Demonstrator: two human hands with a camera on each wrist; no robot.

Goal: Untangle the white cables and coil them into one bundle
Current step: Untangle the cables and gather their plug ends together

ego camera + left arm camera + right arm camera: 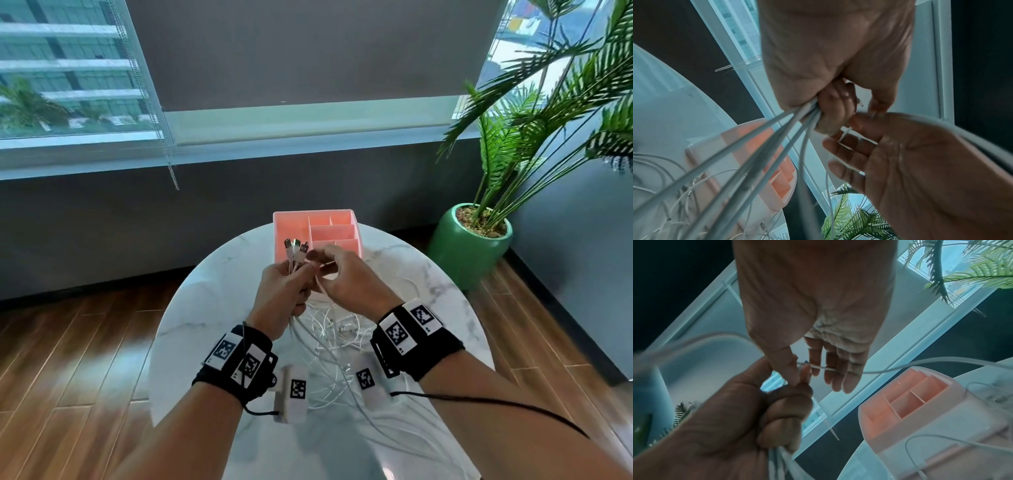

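Note:
My left hand (286, 291) is a fist round several white cables (764, 146), held above the round marble table (205, 308). Their plug ends (295, 251) stick up out of the fist. Below it the cables hang down into a loose tangle (339, 339) on the tabletop. My right hand (346, 277) is just right of the left, touching it, and pinches the end of one more white cable (823, 368) between thumb and forefinger. Its other fingers are loosely extended. In the right wrist view the left fist (781, 410) grips the strands from below.
A pink divided organiser box (317, 226) stands at the table's far edge, right behind the hands. A potted palm in a green pot (469, 246) is on the wooden floor to the right. A window sill and dark wall lie beyond.

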